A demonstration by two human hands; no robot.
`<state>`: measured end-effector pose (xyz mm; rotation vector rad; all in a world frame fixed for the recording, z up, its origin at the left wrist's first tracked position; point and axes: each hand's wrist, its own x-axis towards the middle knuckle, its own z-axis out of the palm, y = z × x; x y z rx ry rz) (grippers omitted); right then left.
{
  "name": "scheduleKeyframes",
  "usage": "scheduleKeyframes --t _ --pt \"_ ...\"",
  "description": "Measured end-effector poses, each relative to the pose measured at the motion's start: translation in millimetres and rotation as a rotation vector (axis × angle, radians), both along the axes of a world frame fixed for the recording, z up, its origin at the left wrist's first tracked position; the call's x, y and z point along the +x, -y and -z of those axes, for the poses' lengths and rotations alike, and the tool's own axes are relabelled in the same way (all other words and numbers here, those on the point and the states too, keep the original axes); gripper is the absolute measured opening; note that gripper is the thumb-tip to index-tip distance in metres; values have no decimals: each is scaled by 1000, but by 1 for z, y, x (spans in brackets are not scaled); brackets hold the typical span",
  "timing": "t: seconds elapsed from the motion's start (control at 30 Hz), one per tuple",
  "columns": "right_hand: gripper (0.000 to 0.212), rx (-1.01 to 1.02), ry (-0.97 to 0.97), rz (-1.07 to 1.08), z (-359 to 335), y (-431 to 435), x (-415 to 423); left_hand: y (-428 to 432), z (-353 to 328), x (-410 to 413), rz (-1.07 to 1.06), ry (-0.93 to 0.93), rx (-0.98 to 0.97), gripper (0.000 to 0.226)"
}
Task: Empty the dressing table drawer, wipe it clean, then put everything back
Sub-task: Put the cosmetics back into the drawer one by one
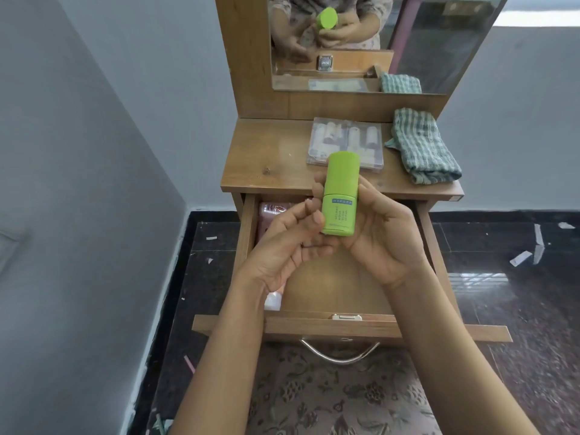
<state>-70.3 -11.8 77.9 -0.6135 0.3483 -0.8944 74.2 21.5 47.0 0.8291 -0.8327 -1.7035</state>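
A lime-green bottle (340,196) with a blue label stands upright above the open wooden drawer (332,320). My right hand (383,240) grips it from the right and behind. My left hand (288,246) touches its lower left side with its fingertips. Inside the drawer, pink packets (273,211) lie along the left wall, partly hidden by my left hand. On the dressing table top (273,164) sit a clear plastic box of small bottles (345,141) and a folded green checked cloth (422,146).
A mirror (376,42) rises behind the table top and reflects the hands and bottle. A grey wall stands to the left. Dark glossy floor (502,277) with paper scraps lies to the right, and a patterned rug (329,400) lies under the drawer's metal handle (340,354).
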Motion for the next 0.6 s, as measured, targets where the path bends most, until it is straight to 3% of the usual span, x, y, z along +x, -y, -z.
scheduleKeyframes --t 0.13,0.3,0.47,0.6 --pt "55 19 -25 17 2 1 6 1 1 1 -42 9 17 93" --pt "42 -79 -10 92 0 0 8 1 2 3 -47 -45 10 83" --pt "57 -110 -20 80 -2 1 8 1 1 3 -43 -77 -2 78" --pt "53 -126 -39 78 -4 3 9 0 -2 3 -55 -100 -1 78"
